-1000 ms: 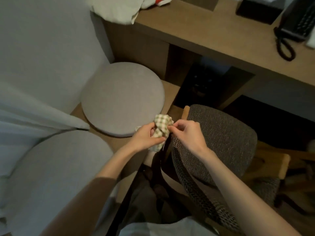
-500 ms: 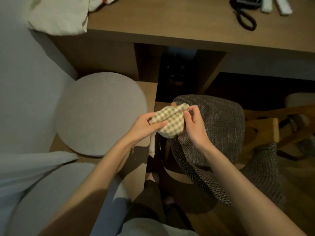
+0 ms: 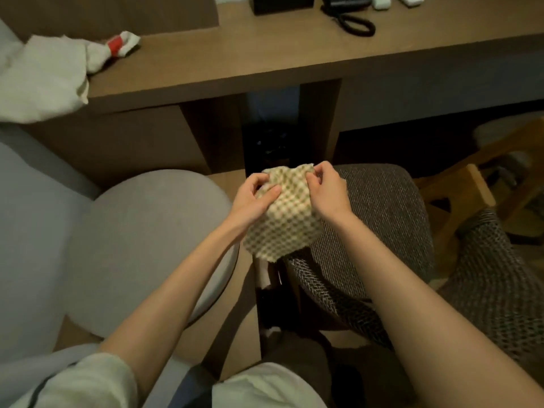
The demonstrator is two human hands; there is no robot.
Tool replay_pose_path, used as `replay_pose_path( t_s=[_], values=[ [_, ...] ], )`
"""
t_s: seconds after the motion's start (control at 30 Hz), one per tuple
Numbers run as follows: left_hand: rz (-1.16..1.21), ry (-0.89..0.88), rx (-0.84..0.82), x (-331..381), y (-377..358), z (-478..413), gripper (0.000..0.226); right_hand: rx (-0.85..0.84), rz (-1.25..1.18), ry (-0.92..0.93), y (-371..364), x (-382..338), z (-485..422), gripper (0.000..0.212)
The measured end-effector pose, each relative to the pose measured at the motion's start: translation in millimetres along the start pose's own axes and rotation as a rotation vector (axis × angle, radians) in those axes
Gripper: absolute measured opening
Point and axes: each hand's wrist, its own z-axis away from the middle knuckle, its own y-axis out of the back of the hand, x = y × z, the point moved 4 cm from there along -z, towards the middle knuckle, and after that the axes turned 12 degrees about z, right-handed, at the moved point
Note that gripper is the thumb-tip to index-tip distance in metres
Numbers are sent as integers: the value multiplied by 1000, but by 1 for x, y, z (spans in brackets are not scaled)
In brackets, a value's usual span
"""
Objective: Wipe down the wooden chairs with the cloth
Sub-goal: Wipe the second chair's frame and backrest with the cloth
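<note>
At 10 o'clock, a crumpled white garment [image 3: 44,81] on the desk [image 3: 235,60]. At 8 o'clock, a round grey cushion [image 3: 141,245]. At centre, held up in the air, the checked cloth [image 3: 285,222], over the left edge of the chair [image 3: 382,219]; contact between the two not discernible. On the cloth's upper left corner, the left hand [image 3: 253,198], fingers curled, thumb pressing the fabric. On the upper right corner, the right hand [image 3: 326,192], fingertips pinching the top edge. At 1 o'clock, a coiled telephone cord [image 3: 353,23] on the desk. At 3 o'clock, the chair's woven seat and, beyond it, the bare wooden frame [image 3: 459,195].

Step in hand, by judgement: spreading or refolding the cloth into a wiping pad, with no wood yet under it. Next move, likely: gathering the cloth into one hand and lowering it toward 3 o'clock onto the wooden frame, with flat pressure along the rail, clear of the woven seat.
</note>
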Motion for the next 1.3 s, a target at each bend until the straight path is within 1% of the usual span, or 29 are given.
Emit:
replay_pose_path(
  t_s=[0.1,0.3,0.37,0.43,0.47,0.53,0.6,0.67,0.7,0.77,0.8,0.87,0.97,1.03,1.1,1.2,1.3],
  values=[
    [-156,-110,-48,-21,2,-20,34,43,38,-112,-27,8,-10,11],
    [-143,-184,-171,-65,29,-28,34,202,40,-185,-67,8,-4,10],
    [-154,-215,-216,-71,42,-28,36,247,0,-203,-74,7,7,12],
    [-184,-258,-280,-75,54,-27,37,299,-83,-237,-79,11,22,14],
    [-196,-293,-317,-77,58,-28,37,326,-96,-257,-80,13,28,11],
    [-244,-372,-418,-80,59,-33,40,358,-45,-325,-83,21,36,7],
    [-341,-401,-532,-91,53,-45,48,380,-45,-414,-90,32,43,6],
    [-484,-415,-589,-102,44,-51,57,389,-86,-502,-99,44,49,8],
    [-549,-473,-617,-106,39,-51,62,400,-99,-544,-104,50,50,10],
    [-701,-674,-698,-114,24,-42,66,442,-118,-582,-107,57,54,18],
    [-784,-768,-749,-119,16,-36,65,460,-83,-577,-105,60,56,22],
    [-899,-929,-811,-130,1,-30,59,433,100,-538,-101,64,60,30],
    [-980,-1196,-779,-136,-9,-43,52,338,314,-484,-112,70,67,32],
    [-935,-1318,-765,-135,-12,-54,51,369,425,-425,-121,68,70,30],
    [-803,-1355,-768,-133,-16,-60,47,424,477,-404,-125,65,68,28],
    [-618,-1397,-714,-129,-20,-58,45,469,475,-423,-125,66,62,27],
    [-544,-1463,-660,-131,-22,-57,40,486,469,-425,-124,68,60,26]
  ],
)
